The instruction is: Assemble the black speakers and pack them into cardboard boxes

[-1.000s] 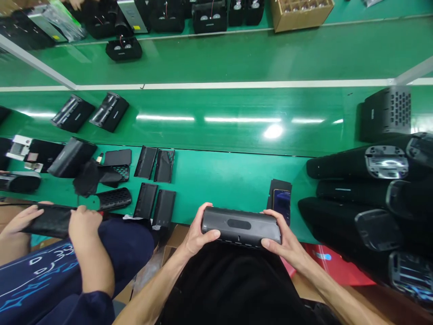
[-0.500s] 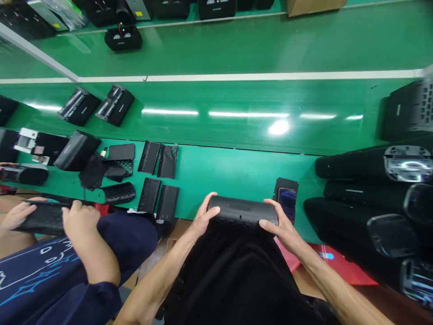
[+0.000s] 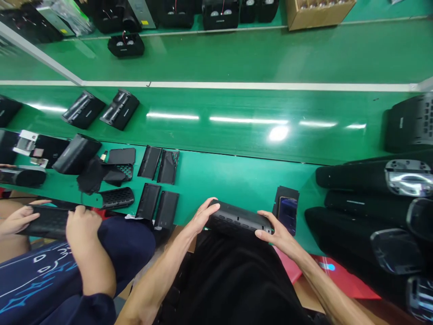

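A long black plastic housing (image 3: 239,217), with a row of slots along its near face, is held between my hands just above the bench's front edge. My left hand (image 3: 204,216) grips its left end, thumb on top and fingers behind. Round the right end closes my right hand (image 3: 273,230), with the thumb on the near side. The housing tilts, its right end lower and nearer to me. Just right of it lies a smartphone (image 3: 287,212) on a dark flat piece. Several black plastic panels (image 3: 149,201) lie on the green bench to the left.
To my left, a co-worker's hands (image 3: 83,225) hold a similar dark part. Large black speaker-like units (image 3: 358,225) are stacked on the right. Black housings (image 3: 120,109) stand farther back on the left. A cardboard box (image 3: 320,16) sits on the far shelf.
The housing has tipped, its right end dropping toward me, and its slotted face shows more. My right hand has shifted slightly left. The whole view has moved a little.
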`<control>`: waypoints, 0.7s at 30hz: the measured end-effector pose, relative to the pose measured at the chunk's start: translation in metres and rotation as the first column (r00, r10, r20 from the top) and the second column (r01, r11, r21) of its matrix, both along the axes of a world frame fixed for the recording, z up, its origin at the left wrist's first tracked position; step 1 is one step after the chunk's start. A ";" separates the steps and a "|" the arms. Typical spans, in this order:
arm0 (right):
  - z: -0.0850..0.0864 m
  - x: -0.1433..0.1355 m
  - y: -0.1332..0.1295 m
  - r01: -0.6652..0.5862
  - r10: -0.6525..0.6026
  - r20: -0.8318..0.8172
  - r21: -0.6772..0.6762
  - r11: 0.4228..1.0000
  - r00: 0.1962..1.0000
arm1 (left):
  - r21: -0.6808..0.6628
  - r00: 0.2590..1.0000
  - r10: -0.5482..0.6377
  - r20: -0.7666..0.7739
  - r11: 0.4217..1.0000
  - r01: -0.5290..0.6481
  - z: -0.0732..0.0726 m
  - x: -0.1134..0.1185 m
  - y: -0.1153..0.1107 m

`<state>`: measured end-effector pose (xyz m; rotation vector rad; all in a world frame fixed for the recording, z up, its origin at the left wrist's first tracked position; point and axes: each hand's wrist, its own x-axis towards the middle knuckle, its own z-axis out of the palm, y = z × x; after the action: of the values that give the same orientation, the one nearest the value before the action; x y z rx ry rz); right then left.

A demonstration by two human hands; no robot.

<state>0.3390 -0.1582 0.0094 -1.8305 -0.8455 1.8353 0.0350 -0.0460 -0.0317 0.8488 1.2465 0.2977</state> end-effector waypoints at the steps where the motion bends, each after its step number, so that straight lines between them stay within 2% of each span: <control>1: -0.001 -0.003 0.005 0.058 -0.058 -0.020 0.016 0.998 0.998 | -0.020 1.000 0.017 -0.009 1.000 -0.017 0.000 0.000 0.008; 4: -0.011 -0.010 0.036 0.334 -0.329 -0.108 0.031 0.942 0.938 | -0.075 0.982 0.189 0.007 0.979 -0.188 0.003 0.004 0.037; 5: -0.017 -0.012 0.054 0.413 -0.406 -0.137 0.026 0.910 0.903 | -0.038 0.964 0.266 0.006 0.963 -0.265 0.004 0.008 0.044; 7: -0.031 -0.013 0.102 0.510 -0.497 -0.175 0.037 0.859 0.850 | 0.148 0.930 0.367 -0.037 0.922 -0.358 0.000 0.018 0.053; 8: -0.039 -0.013 0.132 0.540 -0.522 -0.185 0.060 0.839 0.832 | 0.277 0.926 0.369 -0.082 0.901 -0.334 -0.004 0.024 0.053; 10: -0.051 -0.009 0.197 0.605 -0.580 -0.198 0.103 0.789 0.790 | 0.509 0.929 0.300 -0.217 0.847 -0.154 -0.020 0.035 0.046; 12: -0.056 -0.002 0.258 0.654 -0.630 -0.181 0.135 0.744 0.755 | 0.624 0.905 0.220 -0.363 0.779 0.060 -0.041 0.042 0.033; 14: -0.052 0.007 0.304 0.677 -0.664 -0.135 0.149 0.721 0.736 | 0.655 0.874 0.172 -0.455 0.730 0.197 -0.062 0.042 0.018; 17: -0.036 0.021 0.335 0.649 -0.652 -0.027 0.124 0.750 0.758 | 0.643 0.865 0.096 -0.493 0.710 0.288 -0.079 0.039 -0.001; 19: -0.028 0.031 0.339 0.606 -0.611 0.078 0.081 0.791 0.787 | 0.637 0.871 0.065 -0.487 0.708 0.303 -0.081 0.040 -0.009; 21: -0.027 0.041 0.338 0.583 -0.584 0.152 0.056 0.811 0.798 | 0.642 0.876 0.075 -0.476 0.711 0.288 -0.079 0.041 -0.009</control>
<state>0.3805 0.1794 -0.0176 -1.9681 -0.2670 1.2968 0.0763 -0.0549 -0.1108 1.7419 1.5493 0.5037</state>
